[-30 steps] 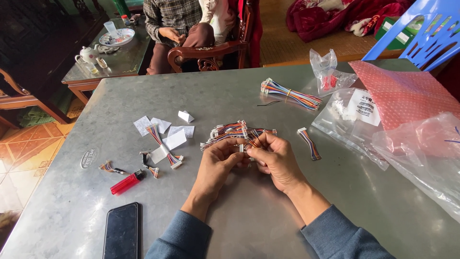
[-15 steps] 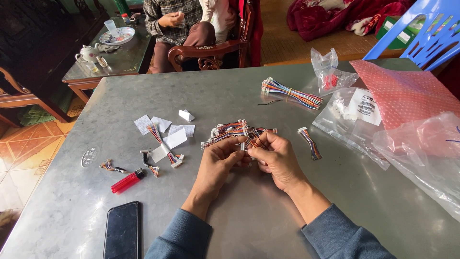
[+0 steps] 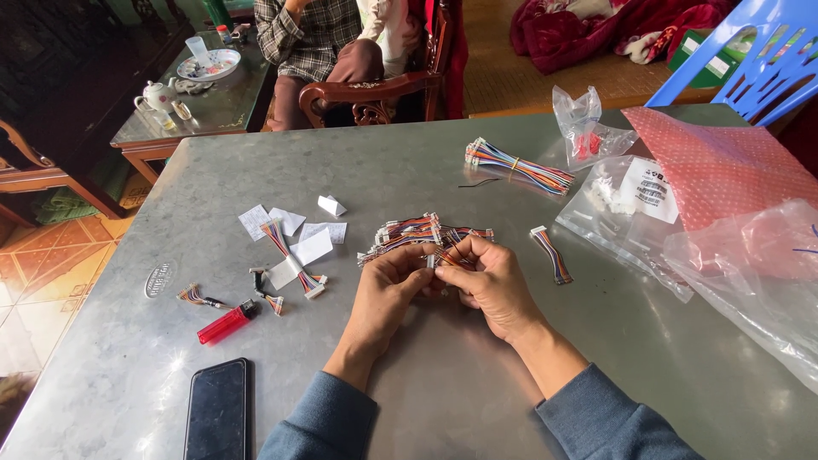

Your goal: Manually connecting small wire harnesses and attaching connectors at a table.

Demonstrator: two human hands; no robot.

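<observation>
Both hands together over the middle of the grey counter point(image 3: 409, 170), fingertips meeting. Left hand point(image 3: 388, 285) and right hand point(image 3: 487, 281) pinching one short wire harness point(image 3: 443, 258) between them: thin multicoloured wires with a small white connector at the end. Exact fingertip grip partly hidden by the knuckles.

Harness held just above the counter, just in front of a loose pile of similar harnesses point(image 3: 417, 232). Long axis roughly left to right, tilted slightly away from the body; visible connector end toward the left hand. Far end buried under the right fingers, direction there not readable.

Risks, as judged:
- Thin wires pulled too hard against the connector: a lead slipping out of its housing or bending at the crimp.
- Held harness hanging close over the pile: loose ends snagging neighbours and dragging several out together.
- Small part, tight pinch: a slip dropping it into the pile, hard to tell apart afterwards.
- Red lighter point(image 3: 226, 324) and dark phone point(image 3: 217, 409) near the left forearm: a sleeve sweep could knock them toward the edge.

Elsewhere: white paper scraps point(image 3: 294, 234) and a few stray harnesses to the left, a banded bundle of longer wires point(image 3: 520, 166) farther back, clear plastic bags point(image 3: 630, 200) and pink bubble wrap point(image 3: 724, 166) to the right. Another person seated beyond the counter, hands not involved.
</observation>
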